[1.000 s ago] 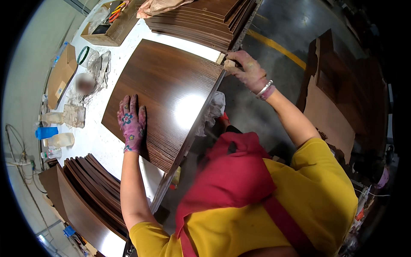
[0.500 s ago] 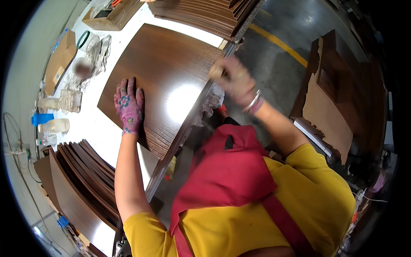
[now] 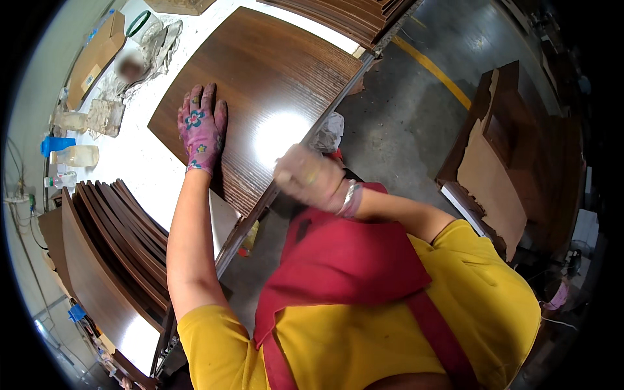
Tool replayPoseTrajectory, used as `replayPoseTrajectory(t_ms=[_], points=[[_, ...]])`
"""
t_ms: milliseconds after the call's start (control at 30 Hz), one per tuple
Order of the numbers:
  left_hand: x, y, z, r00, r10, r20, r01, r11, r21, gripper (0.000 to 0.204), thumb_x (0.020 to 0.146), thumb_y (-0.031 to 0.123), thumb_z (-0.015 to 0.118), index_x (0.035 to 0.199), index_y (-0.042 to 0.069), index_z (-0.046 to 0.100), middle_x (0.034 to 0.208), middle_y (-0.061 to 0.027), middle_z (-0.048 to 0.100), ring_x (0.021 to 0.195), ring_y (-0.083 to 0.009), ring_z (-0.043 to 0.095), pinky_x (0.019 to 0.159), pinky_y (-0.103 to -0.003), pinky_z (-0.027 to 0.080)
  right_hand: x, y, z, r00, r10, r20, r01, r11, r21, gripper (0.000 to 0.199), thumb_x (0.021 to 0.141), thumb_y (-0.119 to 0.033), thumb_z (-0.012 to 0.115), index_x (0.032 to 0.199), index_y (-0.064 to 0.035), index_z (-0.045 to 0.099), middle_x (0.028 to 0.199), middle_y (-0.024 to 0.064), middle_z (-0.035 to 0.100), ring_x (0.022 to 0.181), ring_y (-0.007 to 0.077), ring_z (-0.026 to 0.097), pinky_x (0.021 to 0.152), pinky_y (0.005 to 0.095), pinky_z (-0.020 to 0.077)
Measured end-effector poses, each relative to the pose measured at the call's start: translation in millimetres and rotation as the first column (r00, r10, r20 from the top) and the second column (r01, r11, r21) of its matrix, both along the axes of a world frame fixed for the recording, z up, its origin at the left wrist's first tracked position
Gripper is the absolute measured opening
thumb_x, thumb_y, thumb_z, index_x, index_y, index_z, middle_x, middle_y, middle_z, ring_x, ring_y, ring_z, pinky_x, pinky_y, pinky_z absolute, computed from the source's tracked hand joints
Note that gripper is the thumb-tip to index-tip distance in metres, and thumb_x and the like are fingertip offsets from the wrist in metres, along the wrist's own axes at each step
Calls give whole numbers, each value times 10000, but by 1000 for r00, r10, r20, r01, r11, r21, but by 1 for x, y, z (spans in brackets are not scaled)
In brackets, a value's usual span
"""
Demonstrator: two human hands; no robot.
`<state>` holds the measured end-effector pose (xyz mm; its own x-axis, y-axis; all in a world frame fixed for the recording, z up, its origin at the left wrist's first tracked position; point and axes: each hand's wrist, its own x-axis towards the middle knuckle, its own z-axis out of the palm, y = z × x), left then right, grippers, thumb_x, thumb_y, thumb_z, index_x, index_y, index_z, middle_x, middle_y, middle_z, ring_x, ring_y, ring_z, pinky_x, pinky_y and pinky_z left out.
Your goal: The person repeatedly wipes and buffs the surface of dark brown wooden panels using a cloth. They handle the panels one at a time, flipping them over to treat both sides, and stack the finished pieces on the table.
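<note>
One dark brown panel (image 3: 266, 84) lies on one white table (image 3: 146, 175), between two panel stacks, a near stack (image 3: 120, 247) and a far stack (image 3: 348, 16); one blue container (image 3: 56, 145) and one cardboard box (image 3: 97, 58) stand beyond. One blurred right hand (image 3: 312, 179) hides part of the panel's near edge; its grip cannot be made out. Directly atop the panel rests one left hand (image 3: 203, 133), flat, fingers slightly spread, grasping nothing.

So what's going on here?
Someone in gloves has a brown board on a white table. Their left hand lies flat on it. Their right hand is a blur at the edge closest to them; I can't tell if it holds anything. More boards are at the lower left, and another stack is at the top.
</note>
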<state>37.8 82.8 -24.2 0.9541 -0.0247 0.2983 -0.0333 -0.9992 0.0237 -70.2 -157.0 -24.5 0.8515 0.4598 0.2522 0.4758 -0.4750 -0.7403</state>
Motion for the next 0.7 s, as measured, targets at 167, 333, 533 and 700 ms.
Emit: replayPoseTrajectory(t_ms=[167, 333, 533, 700], points=[[1, 2, -2, 1000, -13, 13, 14, 1000, -7, 445, 959, 380, 475, 1351, 173, 515, 1413, -89, 469, 1351, -293, 380, 1132, -454, 265, -45, 58, -6, 921, 326, 215, -328, 944, -29, 156, 895, -208, 548, 968, -71, 532, 961, 116, 516, 778, 298, 608, 597, 401, 527], [0, 7, 2, 996, -84, 29, 85, 996, -39, 474, 956, 370, 480, 1356, 116, 503, 1397, -145, 478, 1322, -325, 406, 1106, -442, 287, -49, 78, -10, 777, 619, 111, -613, 705, 357, 217, 910, -253, 564, 1027, -71, 576, 1061, 147, 586, 806, 306, 646, 683, 394, 540], [-64, -60, 4, 987, -124, 106, 147, 955, -256, 537, 867, 388, 595, 1333, 136, 500, 1352, -119, 489, 1314, -314, 401, 1087, -444, 281, 84, 12, 80, 879, 335, -339, -190, 899, 394, 342, 883, -238, 655, 1167, -58, 596, 1051, 64, 656, 966, 159, 637, 856, 319, 514], [-92, -120, -4, 997, -75, -30, 70, 985, -158, 646, 913, 510, 438, 1439, 137, 390, 1453, -160, 397, 1368, -309, 354, 1146, -471, 215, 75, 89, 91, 582, 813, -6, -811, 580, -80, 243, 869, -198, 641, 1050, -37, 626, 1009, 130, 604, 916, 279, 618, 801, 354, 504]])
